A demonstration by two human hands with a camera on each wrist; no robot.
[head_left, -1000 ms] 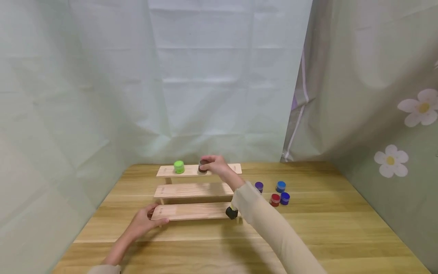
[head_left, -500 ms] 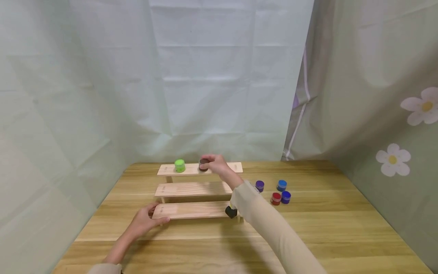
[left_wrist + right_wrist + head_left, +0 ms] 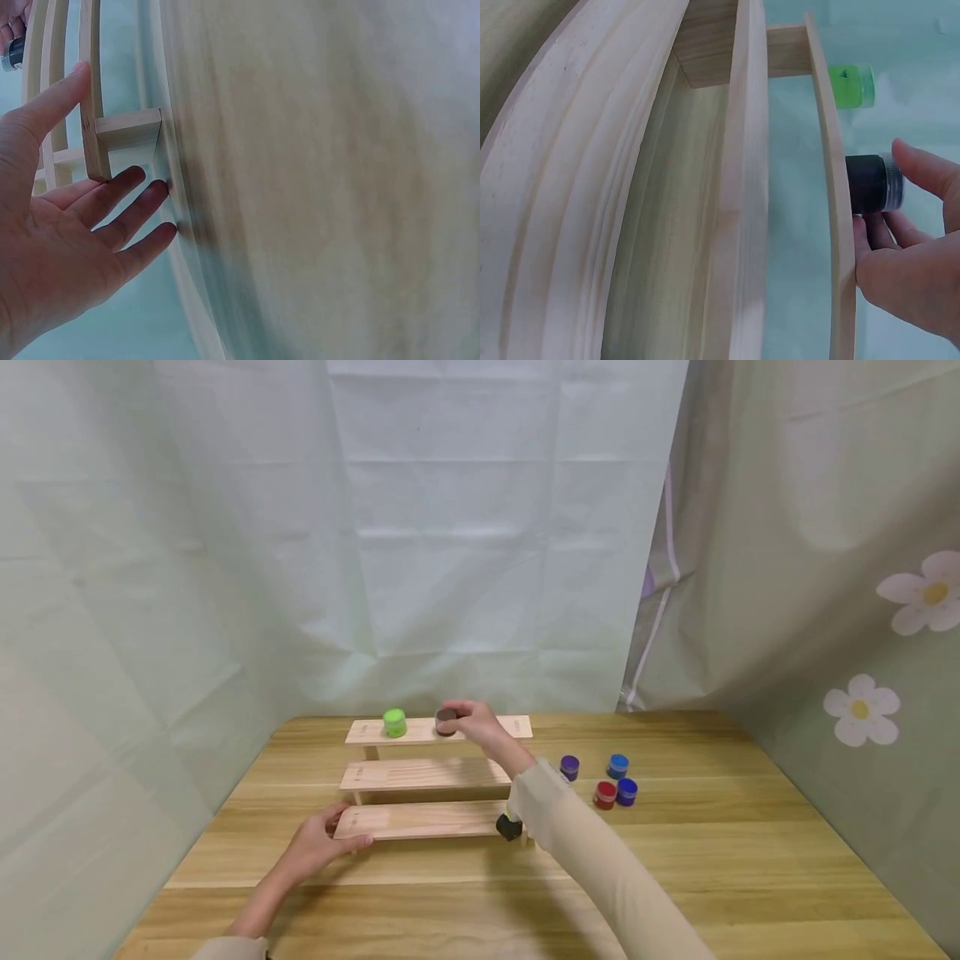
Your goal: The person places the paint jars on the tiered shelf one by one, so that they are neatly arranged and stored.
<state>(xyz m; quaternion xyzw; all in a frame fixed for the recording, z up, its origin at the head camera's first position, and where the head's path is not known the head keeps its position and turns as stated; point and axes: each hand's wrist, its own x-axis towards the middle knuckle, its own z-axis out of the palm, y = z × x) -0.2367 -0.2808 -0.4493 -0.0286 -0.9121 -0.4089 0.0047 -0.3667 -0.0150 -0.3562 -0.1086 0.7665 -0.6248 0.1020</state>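
Observation:
A three-step wooden display rack [image 3: 420, 821] stands on the table. My left hand [image 3: 313, 845] holds the left end of its lowest shelf. In the left wrist view the thumb [image 3: 56, 101] lies on the shelf's front edge, with the fingers spread around its end. On the top shelf, near the middle, sits a small dark jar [image 3: 866, 184] with a clear rim. My right hand [image 3: 480, 727] pinches this jar between thumb and fingers, its base against the board. To its left stands a lime-green jar [image 3: 394, 723], apart from the hand.
Right of the rack, on the wooden table [image 3: 720, 860], are a purple jar [image 3: 569, 767], a red jar [image 3: 605, 795] and two blue jars, one lighter [image 3: 618, 766]. The right sleeve [image 3: 577, 835] crosses the rack's right end. Pale curtains [image 3: 480, 568] hang behind.
The view shifts very slightly. Both hands keep their places, the left at the lowest shelf and the right on the dark jar.

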